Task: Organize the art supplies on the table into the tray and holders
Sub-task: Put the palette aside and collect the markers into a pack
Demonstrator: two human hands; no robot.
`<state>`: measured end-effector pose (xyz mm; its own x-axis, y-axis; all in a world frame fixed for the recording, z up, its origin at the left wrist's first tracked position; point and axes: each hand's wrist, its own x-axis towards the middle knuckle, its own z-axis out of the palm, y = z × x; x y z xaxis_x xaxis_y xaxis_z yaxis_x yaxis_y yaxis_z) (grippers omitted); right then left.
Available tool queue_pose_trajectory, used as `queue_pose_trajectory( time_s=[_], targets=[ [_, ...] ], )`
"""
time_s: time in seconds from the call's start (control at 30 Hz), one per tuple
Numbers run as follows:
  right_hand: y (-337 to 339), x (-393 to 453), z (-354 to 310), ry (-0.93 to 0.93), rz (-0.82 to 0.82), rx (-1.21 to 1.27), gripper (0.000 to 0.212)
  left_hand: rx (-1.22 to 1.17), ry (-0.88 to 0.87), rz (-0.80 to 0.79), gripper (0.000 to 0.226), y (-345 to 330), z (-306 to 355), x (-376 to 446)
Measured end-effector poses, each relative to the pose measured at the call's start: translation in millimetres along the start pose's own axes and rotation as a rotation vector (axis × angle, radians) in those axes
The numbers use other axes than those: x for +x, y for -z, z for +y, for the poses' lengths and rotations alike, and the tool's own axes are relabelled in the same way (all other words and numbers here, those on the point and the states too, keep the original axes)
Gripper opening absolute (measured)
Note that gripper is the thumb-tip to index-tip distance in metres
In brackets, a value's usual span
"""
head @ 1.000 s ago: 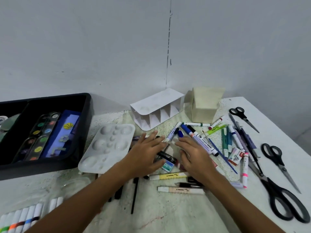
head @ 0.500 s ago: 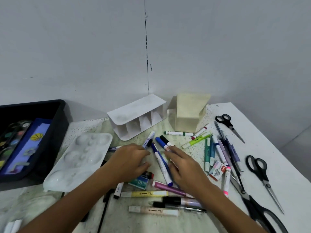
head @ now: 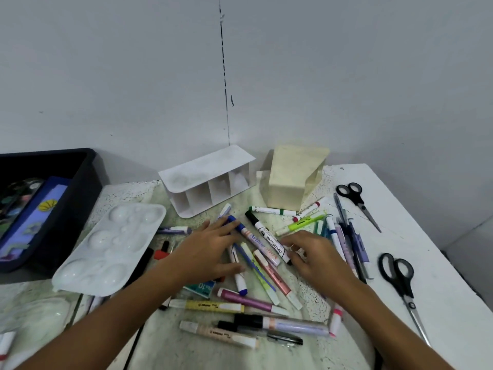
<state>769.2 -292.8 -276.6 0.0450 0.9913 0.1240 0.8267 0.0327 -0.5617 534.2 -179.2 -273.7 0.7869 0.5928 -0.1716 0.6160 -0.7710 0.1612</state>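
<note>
A pile of markers and pens lies across the middle of the table. My left hand (head: 205,252) rests flat on the pile, fingers spread, touching a blue-capped marker (head: 249,235). My right hand (head: 314,256) is curled over the pile's right side, fingertips at the end of a black whiteboard marker (head: 268,239). A white divided holder (head: 210,180) lies on its side at the back. Beside it stands a cream holder (head: 292,177). The black tray (head: 80,188) is at the left, with paint sets inside.
A white paint palette (head: 112,247) lies between the tray and the pile. Three pairs of scissors (head: 397,276) lie at the right, near the table's edge. More markers (head: 213,307) lie near me. The wall stands close behind the holders.
My hands have spread apart over the pile, the right one shifting right. Several markers have rolled into new positions. The camera has turned slightly left.
</note>
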Motion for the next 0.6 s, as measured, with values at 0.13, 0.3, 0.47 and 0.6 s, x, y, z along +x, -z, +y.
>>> queue_pose_trajectory(
  time_s=[0.13, 0.3, 0.47, 0.6],
  targets=[
    [5, 6, 2, -0.021, -0.006, 0.029, 0.027, -0.037, -0.01, -0.029, 0.095, 8, -7, -5],
    [4, 14, -1, -0.029, 0.007, 0.023, 0.028, -0.151, -0.023, 0.153, 0.076, 13, -2, -1],
    [-8, 11, -14, 0.068, -0.067, 0.034, 0.026, -0.214, -0.009, 0.233, 0.068, 10, 14, 15],
    [3, 18, -5, 0.018, 0.027, 0.092, 0.024, -0.132, -0.055, 0.197, 0.061, 11, 19, 30]
  ],
)
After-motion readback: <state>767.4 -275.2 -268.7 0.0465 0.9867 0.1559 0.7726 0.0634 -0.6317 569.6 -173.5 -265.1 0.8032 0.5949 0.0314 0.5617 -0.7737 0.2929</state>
